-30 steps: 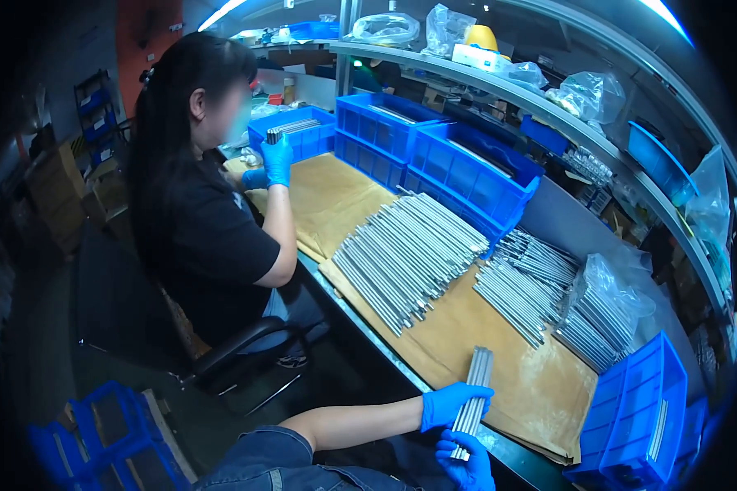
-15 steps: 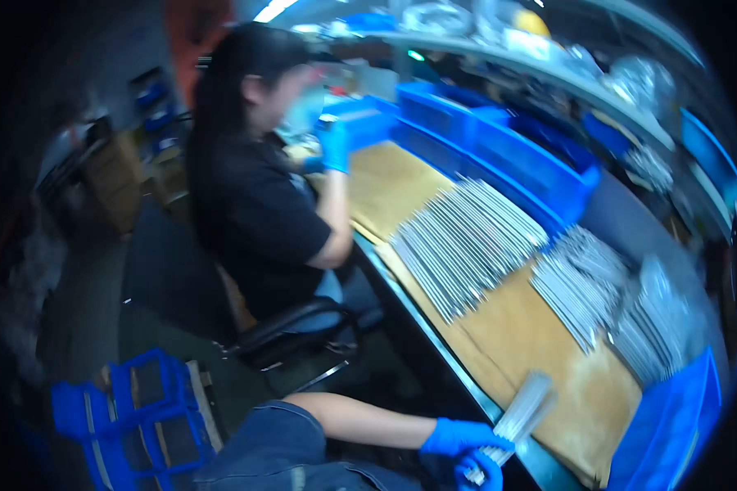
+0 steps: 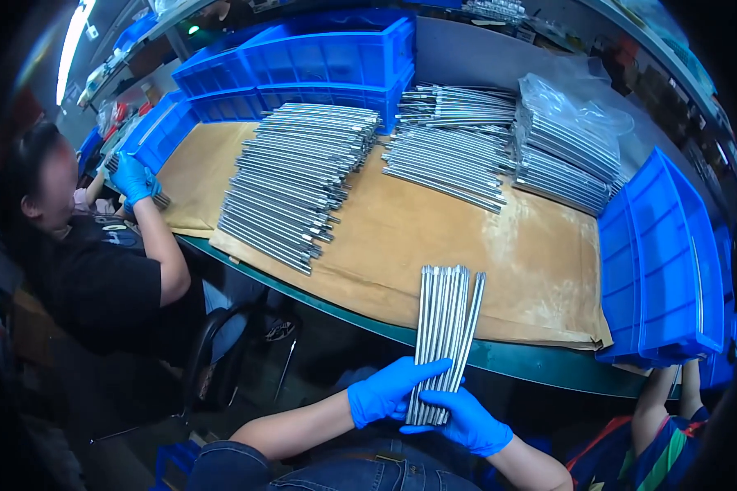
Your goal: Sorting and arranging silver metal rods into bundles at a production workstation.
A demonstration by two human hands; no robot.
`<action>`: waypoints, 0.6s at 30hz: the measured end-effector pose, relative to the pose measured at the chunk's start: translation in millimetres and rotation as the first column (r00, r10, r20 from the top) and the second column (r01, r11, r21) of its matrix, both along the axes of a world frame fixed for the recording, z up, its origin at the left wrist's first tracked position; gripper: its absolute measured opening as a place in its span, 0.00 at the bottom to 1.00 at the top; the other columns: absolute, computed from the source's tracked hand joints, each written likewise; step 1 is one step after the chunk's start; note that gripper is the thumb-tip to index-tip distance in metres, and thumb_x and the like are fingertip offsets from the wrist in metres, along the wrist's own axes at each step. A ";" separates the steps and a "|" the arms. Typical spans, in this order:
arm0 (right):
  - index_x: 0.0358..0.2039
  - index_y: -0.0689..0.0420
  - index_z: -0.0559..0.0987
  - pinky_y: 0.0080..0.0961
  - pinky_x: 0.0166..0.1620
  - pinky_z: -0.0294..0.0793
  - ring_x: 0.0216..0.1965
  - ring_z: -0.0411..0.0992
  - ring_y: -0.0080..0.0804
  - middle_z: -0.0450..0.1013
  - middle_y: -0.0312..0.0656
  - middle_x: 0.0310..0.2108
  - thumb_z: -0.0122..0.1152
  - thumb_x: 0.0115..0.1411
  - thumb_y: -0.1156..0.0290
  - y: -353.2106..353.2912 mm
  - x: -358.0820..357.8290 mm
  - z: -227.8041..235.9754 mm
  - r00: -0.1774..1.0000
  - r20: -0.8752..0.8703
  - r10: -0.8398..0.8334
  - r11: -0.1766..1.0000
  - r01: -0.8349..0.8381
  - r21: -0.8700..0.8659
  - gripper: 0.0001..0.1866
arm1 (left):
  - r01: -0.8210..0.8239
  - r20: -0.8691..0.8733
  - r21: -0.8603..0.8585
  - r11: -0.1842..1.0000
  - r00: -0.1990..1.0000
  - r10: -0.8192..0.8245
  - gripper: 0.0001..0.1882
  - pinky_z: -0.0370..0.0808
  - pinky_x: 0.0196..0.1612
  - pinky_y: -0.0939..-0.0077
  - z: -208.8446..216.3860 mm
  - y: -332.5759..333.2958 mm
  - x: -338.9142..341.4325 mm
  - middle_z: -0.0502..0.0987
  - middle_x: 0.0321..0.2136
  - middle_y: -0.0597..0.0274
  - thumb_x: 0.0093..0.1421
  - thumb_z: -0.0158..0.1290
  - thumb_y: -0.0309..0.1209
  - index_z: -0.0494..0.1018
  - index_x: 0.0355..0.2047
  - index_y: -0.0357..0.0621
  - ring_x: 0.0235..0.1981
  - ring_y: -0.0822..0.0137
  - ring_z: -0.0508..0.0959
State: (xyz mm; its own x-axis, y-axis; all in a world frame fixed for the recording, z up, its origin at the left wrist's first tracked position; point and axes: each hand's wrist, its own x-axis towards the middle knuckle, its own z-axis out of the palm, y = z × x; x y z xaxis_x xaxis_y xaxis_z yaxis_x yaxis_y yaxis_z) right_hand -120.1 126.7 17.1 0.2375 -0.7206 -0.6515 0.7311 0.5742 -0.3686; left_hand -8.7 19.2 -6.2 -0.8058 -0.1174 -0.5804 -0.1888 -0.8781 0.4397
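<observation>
A bundle of shiny metal rods (image 3: 444,319) stands upright before me, its far ends leaning over the table's front edge. My left hand (image 3: 389,389) wraps round its lower part from the left, thumb across the front. From the right, my right hand (image 3: 465,419) grips the bottom end. Both hands wear blue gloves. One rod at the bundle's right splays a little from the others. Farther back on the table, a wide row of similar rods (image 3: 295,176) lies on brown paper (image 3: 401,237), and a smaller pile of rods (image 3: 450,159) lies to its right.
Blue bins (image 3: 327,61) line the table's back. Plastic-wrapped rods (image 3: 569,151) lie at the back right, beside a tilted blue bin (image 3: 659,254). A gloved co-worker (image 3: 98,270) sits at the left, holding rods. Another person's arms (image 3: 657,413) show at the lower right.
My view has swung right toward the table. The rod bundle now points away from me instead of slanting right, and both my hands still hold it.
</observation>
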 end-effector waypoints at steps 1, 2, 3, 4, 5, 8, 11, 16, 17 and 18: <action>0.55 0.58 0.62 0.52 0.45 0.74 0.48 0.70 0.49 0.69 0.52 0.46 0.52 0.58 0.74 0.6 -1.0 -0.4 1.000 0.003 -0.003 1.000 0.003 0.002 0.23 | 0.010 0.057 -0.023 1.000 0.998 -0.009 0.21 0.77 0.42 0.73 0.0 -1.1 3.1 0.75 0.41 0.51 0.60 0.51 0.38 0.68 0.49 0.35 0.41 0.65 0.77; 0.56 0.58 0.61 0.51 0.45 0.74 0.48 0.70 0.49 0.69 0.52 0.47 0.52 0.58 0.74 2.1 -2.9 -1.4 1.000 0.012 -0.010 1.000 0.010 0.006 0.24 | 0.021 0.115 -0.047 0.999 0.993 -0.015 0.21 0.76 0.42 0.72 0.1 -1.9 5.3 0.75 0.42 0.52 0.61 0.50 0.37 0.67 0.49 0.35 0.41 0.65 0.77; 0.57 0.58 0.60 0.51 0.45 0.75 0.48 0.70 0.49 0.69 0.52 0.48 0.51 0.58 0.74 4.1 -4.9 -2.7 1.000 0.020 -0.017 1.000 0.016 0.010 0.25 | 0.021 0.117 -0.046 0.999 0.993 -0.016 0.21 0.76 0.42 0.72 0.3 -2.2 6.8 0.75 0.42 0.52 0.61 0.50 0.37 0.67 0.49 0.35 0.41 0.65 0.77; 0.57 0.58 0.59 0.51 0.45 0.75 0.48 0.70 0.49 0.68 0.52 0.48 0.51 0.58 0.75 6.8 -5.4 -3.1 0.999 0.028 -0.021 1.000 0.020 0.014 0.26 | -0.021 0.097 -0.017 1.000 0.995 0.023 0.21 0.76 0.43 0.72 1.5 -1.0 8.9 0.75 0.43 0.52 0.61 0.50 0.37 0.67 0.49 0.36 0.42 0.65 0.77; 0.57 0.58 0.59 0.51 0.45 0.75 0.48 0.70 0.49 0.68 0.52 0.48 0.51 0.58 0.75 11.0 -4.1 -4.1 0.999 0.029 -0.019 1.000 0.018 0.014 0.26 | -0.063 0.077 0.012 0.998 0.995 0.062 0.21 0.76 0.43 0.72 2.2 0.6 11.2 0.75 0.43 0.53 0.60 0.50 0.37 0.67 0.50 0.36 0.42 0.65 0.77; 0.58 0.58 0.59 0.52 0.46 0.74 0.49 0.69 0.50 0.67 0.52 0.50 0.50 0.58 0.76 14.9 -11.5 -9.8 0.995 0.071 -0.077 0.996 0.074 0.040 0.27 | -0.127 0.024 0.063 0.990 0.992 0.126 0.21 0.75 0.45 0.71 -4.0 -2.1 8.6 0.74 0.44 0.53 0.60 0.50 0.36 0.66 0.50 0.36 0.43 0.65 0.76; 0.58 0.59 0.59 0.53 0.46 0.73 0.49 0.69 0.50 0.66 0.52 0.51 0.50 0.58 0.77 18.0 -14.1 -11.8 0.993 0.084 -0.085 0.996 0.082 0.037 0.26 | -0.179 0.029 0.145 0.973 0.984 0.177 0.21 0.74 0.46 0.70 -8.3 4.2 16.5 0.74 0.44 0.54 0.61 0.50 0.35 0.66 0.51 0.36 0.43 0.64 0.76; 0.58 0.60 0.59 0.55 0.47 0.72 0.50 0.68 0.51 0.65 0.53 0.52 0.50 0.57 0.78 22.1 -14.5 -10.5 0.983 0.113 -0.146 0.989 0.142 0.047 0.27 | -0.158 -0.002 0.243 0.957 0.987 0.163 0.21 0.72 0.49 0.67 -15.0 1.8 17.2 0.74 0.45 0.53 0.60 0.49 0.31 0.64 0.52 0.36 0.44 0.62 0.76; 0.58 0.60 0.59 0.55 0.47 0.72 0.50 0.68 0.51 0.65 0.53 0.52 0.50 0.57 0.78 21.8 -15.5 -12.1 0.982 0.117 -0.150 0.988 0.144 0.056 0.27 | -0.155 -0.010 0.300 0.941 0.986 0.165 0.22 0.71 0.50 0.66 -15.6 -0.5 17.8 0.74 0.45 0.53 0.60 0.49 0.31 0.64 0.53 0.36 0.44 0.61 0.76; 0.58 0.60 0.59 0.55 0.47 0.72 0.50 0.68 0.51 0.65 0.53 0.52 0.50 0.57 0.78 20.4 -17.2 -14.4 0.978 0.136 -0.158 0.987 0.153 0.047 0.27 | -0.150 -0.018 0.356 0.922 0.986 0.168 0.22 0.71 0.50 0.65 -16.7 -2.6 17.9 0.73 0.45 0.53 0.59 0.49 0.30 0.63 0.53 0.36 0.45 0.61 0.75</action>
State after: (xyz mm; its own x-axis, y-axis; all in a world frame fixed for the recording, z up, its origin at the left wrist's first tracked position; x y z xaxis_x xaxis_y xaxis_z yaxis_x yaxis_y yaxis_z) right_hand -137.4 147.1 2.7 0.2143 -0.7321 -0.6467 0.8549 0.4608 -0.2384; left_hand 9.1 16.6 -23.0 -0.8211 -0.0410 -0.5693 -0.0205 -0.9947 0.1012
